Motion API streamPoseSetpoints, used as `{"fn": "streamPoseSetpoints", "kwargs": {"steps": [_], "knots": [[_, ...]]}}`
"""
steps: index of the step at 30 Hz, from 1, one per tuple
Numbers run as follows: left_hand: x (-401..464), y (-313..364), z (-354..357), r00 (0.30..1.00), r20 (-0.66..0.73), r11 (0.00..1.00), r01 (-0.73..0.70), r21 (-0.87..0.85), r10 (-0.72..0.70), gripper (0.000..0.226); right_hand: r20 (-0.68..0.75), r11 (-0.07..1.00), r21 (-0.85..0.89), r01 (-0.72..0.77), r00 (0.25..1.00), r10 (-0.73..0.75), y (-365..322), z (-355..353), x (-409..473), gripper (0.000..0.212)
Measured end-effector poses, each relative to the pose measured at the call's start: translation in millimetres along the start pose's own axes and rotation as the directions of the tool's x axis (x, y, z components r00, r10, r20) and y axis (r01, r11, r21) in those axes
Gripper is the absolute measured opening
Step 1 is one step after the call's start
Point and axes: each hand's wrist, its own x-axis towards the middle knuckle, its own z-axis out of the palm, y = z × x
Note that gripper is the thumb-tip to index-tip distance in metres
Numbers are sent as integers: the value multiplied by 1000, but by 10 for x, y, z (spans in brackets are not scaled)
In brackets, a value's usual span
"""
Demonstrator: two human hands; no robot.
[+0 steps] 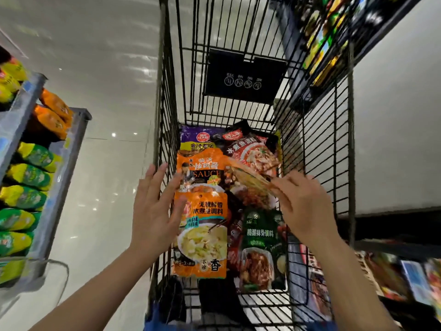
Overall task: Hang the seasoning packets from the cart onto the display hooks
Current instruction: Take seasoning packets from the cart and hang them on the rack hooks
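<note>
Seasoning packets [229, 201] lie piled flat in the cart [317, 149], faces up. I read my right hand [303, 204] as pinching the corner of a red packet [250, 173] to peel it off the heap. My left hand [157, 206], fingers straight, holds nothing and rests against an orange packet [202, 235], probably steadying the pile.

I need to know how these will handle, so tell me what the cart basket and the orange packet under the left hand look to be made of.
Cart basket: thin crossing bars in a grid, dark and matte, so probably coated metal wire. Orange packet: a flat pouch with glossy printed faces and light glare, so it looks like flexible plastic film, possibly laminated; the picture cannot settle that. The left hand lies against its edge with straight fingers.
</note>
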Motion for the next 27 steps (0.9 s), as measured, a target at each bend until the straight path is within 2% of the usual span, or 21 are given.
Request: {"fn": "streamPoseSetpoints", "kwargs": {"steps": [3,7,9,12,14,17,20,24,27], "knots": [[-11,-9,-18,1000,4,998,1,-58,-1,49,53,993,111,-45,998,39,-226,-203,-187,27],[-17,6,-43,1000,15,993,-9,-116,11,49,184,951,218,-219,966,180,-372,-238,-209,13],[-15,-11,-41,1000,21,993,-17,-114,19,49,348,931,203,-303,911,221,-356,87,-66,14],[-13,-22,-35,999,47,997,-20,-79,24,49,629,919,208,-335,765,137,-333,1015,163,22],[-11,-12,-40,998,67,998,-3,-70,8,49,717,928,181,-326,690,103,-361,1677,231,22],[-1,9,-47,996,88,999,19,-43,-16,48,717,962,60,-265,683,143,-320,2328,318,28],[1,15,-56,994,99,998,48,-28,-45,48,710,989,-3,-146,696,105,-173,2549,398,38],[4,22,-54,994,99,999,49,4,-49,47,681,992,33,-123,729,68,-45,2537,413,32],[12,43,-52,993,100,998,54,22,-56,46,666,977,109,-181,743,63,-40,2539,419,33]]}}
